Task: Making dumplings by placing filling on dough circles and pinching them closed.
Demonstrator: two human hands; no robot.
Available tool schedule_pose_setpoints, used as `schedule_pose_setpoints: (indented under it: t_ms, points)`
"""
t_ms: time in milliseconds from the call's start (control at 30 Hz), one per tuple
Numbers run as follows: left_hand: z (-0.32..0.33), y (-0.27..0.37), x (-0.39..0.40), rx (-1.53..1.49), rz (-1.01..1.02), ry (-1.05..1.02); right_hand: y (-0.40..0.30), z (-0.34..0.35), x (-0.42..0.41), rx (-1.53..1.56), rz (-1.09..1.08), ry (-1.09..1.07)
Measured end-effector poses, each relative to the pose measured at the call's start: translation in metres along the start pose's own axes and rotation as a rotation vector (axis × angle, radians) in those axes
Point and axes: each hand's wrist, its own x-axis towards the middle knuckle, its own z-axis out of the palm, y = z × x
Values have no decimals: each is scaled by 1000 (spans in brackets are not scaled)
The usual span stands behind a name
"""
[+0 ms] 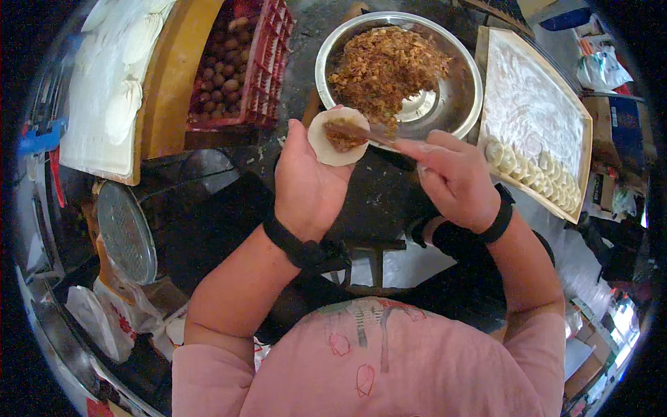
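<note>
A round dough wrapper [326, 148] lies across the palm and fingers of my left hand [311, 182]. Brown minced filling [344, 139] is heaped on its middle. My right hand [456, 177] grips a thin flat spreading stick [378, 136], whose tip touches the filling. Just beyond my hands stands a wide stainless-steel bowl [477, 99] with a large mound of the same filling [391, 62]. The bowl's metal bottom shows bare at its lower right.
At right, a floured wooden-rimmed tray [531, 94] holds rows of folded dumplings [542, 174] along its near end. Stacked wrappers [125, 107] lie on a floured board [88, 125] at left. Between board and bowl sits a red plastic crate [266, 68] of round brown items [221, 73].
</note>
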Motion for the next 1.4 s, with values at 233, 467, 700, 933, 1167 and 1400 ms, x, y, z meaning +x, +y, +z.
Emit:
schedule_pose_setpoints:
  t_ms: [233,467,700,933,1167,1400]
  points:
    - [5,0,0,-20,-33,16,3,-10,-2,70,3,29]
    - [3,0,1,-8,-44,9,7,-18,-2,162,36,175]
    - [5,3,4,8,-47,-19,19,-41,-10,245,27,-39]
    - [7,-2,4,61,-46,6,16,-36,-7,178,71,58]
    - [5,-4,7,63,-40,8,15,-36,-10,166,-24,10]
    - [5,-5,7,24,-47,-32,17,-33,-12,184,100,80]
